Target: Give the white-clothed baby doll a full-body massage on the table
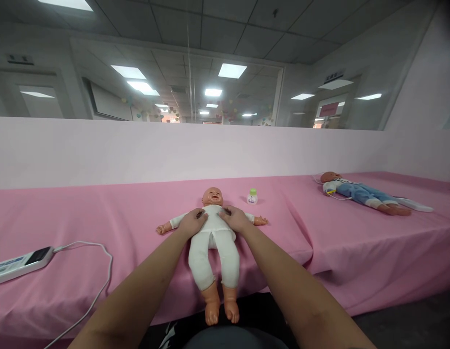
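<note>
A baby doll (214,224) with a white cloth body lies on its back, its head toward the wall and its feet over the near edge of the pink cloth. Against one side of its upper torso, my left hand (192,223) is closed round the chest near the armpit. My right hand (235,219) grips the opposite side the same way. Both thumbs rest toward the front of the chest, while the other fingers are mostly hidden behind the torso. The doll's arms stretch out sideways on the cloth.
A small bottle with a green cap (252,196) stands right of the doll's head. To the left lies a white handheld device (23,264) with a cable (109,271). Another doll in blue trousers (363,193) lies at the right. Behind the pink cloth (137,208) rises a white wall (155,150) with glass above.
</note>
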### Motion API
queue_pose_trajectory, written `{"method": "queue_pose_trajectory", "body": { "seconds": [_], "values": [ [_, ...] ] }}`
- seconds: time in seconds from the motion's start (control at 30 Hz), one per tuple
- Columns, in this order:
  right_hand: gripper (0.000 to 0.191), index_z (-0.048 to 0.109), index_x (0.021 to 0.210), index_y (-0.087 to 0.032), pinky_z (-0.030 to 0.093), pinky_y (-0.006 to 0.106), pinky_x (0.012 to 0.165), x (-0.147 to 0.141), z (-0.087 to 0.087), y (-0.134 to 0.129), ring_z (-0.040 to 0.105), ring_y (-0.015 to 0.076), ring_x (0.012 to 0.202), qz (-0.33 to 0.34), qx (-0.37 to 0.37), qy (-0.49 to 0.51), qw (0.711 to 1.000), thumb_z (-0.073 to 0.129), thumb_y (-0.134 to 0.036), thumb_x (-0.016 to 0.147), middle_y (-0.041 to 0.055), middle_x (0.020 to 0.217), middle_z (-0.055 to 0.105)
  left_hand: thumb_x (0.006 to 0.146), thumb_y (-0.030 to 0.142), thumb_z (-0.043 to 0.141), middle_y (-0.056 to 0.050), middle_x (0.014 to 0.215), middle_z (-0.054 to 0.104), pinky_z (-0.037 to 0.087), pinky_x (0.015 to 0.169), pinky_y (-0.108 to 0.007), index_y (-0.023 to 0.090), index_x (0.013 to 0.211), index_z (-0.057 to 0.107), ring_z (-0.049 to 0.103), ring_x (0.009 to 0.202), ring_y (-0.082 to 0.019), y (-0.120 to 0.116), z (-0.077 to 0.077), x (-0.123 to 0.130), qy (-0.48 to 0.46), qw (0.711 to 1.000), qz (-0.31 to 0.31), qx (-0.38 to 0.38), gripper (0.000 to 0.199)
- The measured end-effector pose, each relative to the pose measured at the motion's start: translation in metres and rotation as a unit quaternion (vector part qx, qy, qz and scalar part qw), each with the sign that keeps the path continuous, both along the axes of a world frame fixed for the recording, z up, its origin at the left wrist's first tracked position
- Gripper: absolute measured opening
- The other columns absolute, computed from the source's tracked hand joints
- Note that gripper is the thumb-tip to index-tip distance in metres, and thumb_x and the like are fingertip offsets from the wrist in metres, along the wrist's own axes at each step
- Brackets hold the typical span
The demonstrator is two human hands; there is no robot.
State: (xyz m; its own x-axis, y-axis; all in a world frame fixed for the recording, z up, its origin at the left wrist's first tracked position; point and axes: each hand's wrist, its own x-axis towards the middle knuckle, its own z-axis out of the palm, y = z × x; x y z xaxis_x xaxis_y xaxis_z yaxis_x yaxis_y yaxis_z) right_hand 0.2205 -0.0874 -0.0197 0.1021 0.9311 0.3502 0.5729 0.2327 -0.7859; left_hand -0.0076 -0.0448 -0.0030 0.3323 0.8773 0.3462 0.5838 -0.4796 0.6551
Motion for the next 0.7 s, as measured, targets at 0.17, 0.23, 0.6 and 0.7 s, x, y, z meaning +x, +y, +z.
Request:
{"method": "queue_pose_trajectory", "body": {
  "seconds": [0.17,0.23,0.6,0.7],
  "values": [
    [0.033,0.075,0.115,-0.022,0.051,0.041,0.101,0.042,0.015,0.009,0.068,0.0276,0.108,-0.11,0.031,-0.008,0.993,0.06,-0.041,0.093,0.0071,0.116,0.075,0.091,0.044,0.059,-0.009,0.125,0.073,0.05,0.101,-0.04,0.021,0.123,0.071,0.067,0.116,-0.031,-0.011,0.019,0.001,-0.007,1.0,0.02,0.02,0.041],
    [0.034,0.074,0.116,-0.02,0.049,0.043,0.102,0.067,0.025,0.013,0.066,0.0299,0.111,-0.164,0.032,-0.017,0.986,0.056,-0.037,0.094,0.0104,0.116,0.074,0.092,0.042,0.059,-0.006,0.128,0.072,0.049,0.102,-0.04,0.024,0.125,0.071,0.065,0.119,-0.03,-0.015,0.034,0.012,-0.027,0.999,0.021,0.035,0.039],
    [0.071,0.034,0.159,-0.03,0.046,0.044,0.104,0.15,0.046,0.069,0.046,0.0382,0.138,-0.237,-0.103,-0.255,0.932,0.061,-0.034,0.094,0.0154,0.164,0.028,0.086,0.036,0.067,-0.005,0.122,0.074,0.049,0.102,-0.037,0.024,0.105,0.078,0.064,0.12,-0.029,-0.04,0.069,0.086,-0.146,0.984,-0.07,-0.079,0.026],
    [0.058,0.043,0.152,-0.027,0.051,0.038,0.09,0.155,0.045,0.079,0.063,0.031,0.115,-0.216,-0.133,-0.236,0.938,0.06,-0.031,0.097,0.0167,0.137,0.059,0.085,0.036,0.068,-0.006,0.12,0.074,0.048,0.103,-0.038,0.024,0.103,0.079,0.064,0.12,-0.03,-0.044,0.064,0.078,-0.153,0.981,-0.081,-0.093,0.025]
  ]
}}
